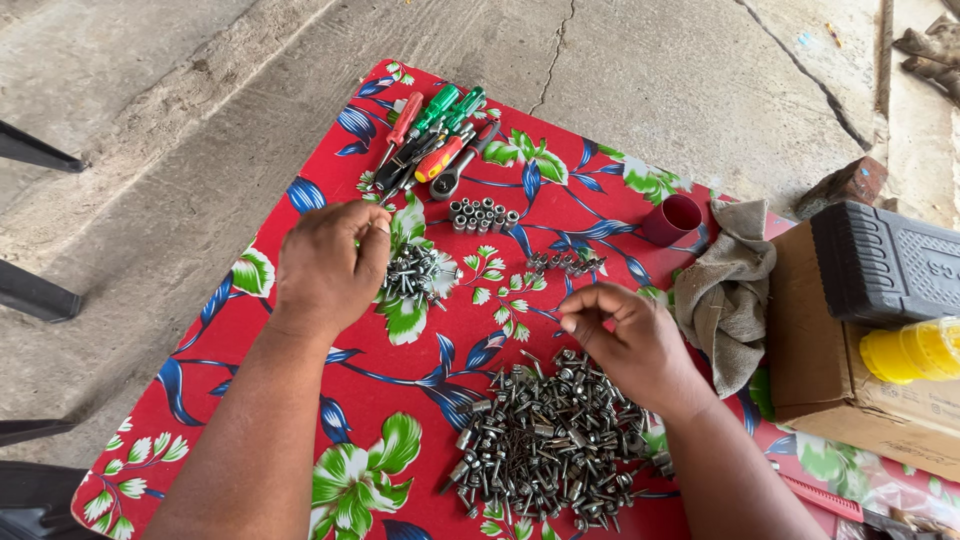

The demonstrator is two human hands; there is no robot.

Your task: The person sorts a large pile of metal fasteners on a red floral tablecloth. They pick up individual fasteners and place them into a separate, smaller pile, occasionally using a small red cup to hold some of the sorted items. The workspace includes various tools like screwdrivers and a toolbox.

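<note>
Left hand: back of the hand toward the camera, fingers curled downward with the fingertips drawn together over the small pile of bolts. Whether a bolt is actually pinched between them cannot be told, as the fingers hide the contact.

Right hand: hovering just above the upper edge of the large heap of bolts, thumb and fingertips bunched together. Anything held between them is too small to make out.

Small pile: a compact cluster of grey metal bolts with washers, lying on the flowered red cloth that covers the desk, just right of the left fingertips, near the middle of the cloth.

Large heap: many more of the same grey bolts and washers, spread loosely across the near part of the cloth, below and left of the right hand.

Other items on the cloth: a group of screwdrivers with red and green handles at the far end; a tidy block of sockets just below them; a short row of small metal pieces between the two hands; a red cup and a grey rag to the right. Beside the rag stands a cardboard box carrying a black case and a yellow container
</note>
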